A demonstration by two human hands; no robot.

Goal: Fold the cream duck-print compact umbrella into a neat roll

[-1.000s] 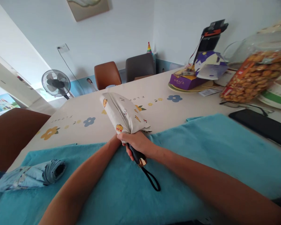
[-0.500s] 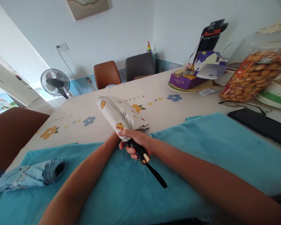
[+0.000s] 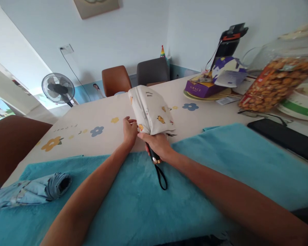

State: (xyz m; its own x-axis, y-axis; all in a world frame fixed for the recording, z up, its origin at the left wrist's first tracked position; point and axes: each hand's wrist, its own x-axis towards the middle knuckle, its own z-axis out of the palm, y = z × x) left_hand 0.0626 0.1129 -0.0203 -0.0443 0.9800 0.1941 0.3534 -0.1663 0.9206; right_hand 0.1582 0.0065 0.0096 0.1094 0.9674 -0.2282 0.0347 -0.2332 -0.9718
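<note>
A folded white umbrella point(image 3: 152, 109) with small cartoon prints is held up over the table, its canopy gathered but loose. My right hand point(image 3: 159, 145) is closed around it where the fabric meets the black handle, which ends in a gold-coloured band and a hanging black wrist strap point(image 3: 162, 179). Beside the canopy's lower left side is my left hand point(image 3: 130, 131), its fingers apart; whether the fingertips touch the fabric I cannot tell. A rolled light-blue umbrella point(image 3: 33, 191) lies at the left on the teal cloth point(image 3: 133, 205).
The pale table point(image 3: 113, 136) has flower prints. On its right are a black phone-like object point(image 3: 284, 138), glasses point(image 3: 267, 117), a jar of nuts point(image 3: 277, 83), a purple box point(image 3: 200, 89) and a dark bottle point(image 3: 226, 46). Chairs point(image 3: 116, 81) and a fan point(image 3: 58, 88) stand beyond.
The white umbrella has risen, moved right and turned more upright in my right hand. My left hand has come out from behind it to its left side.
</note>
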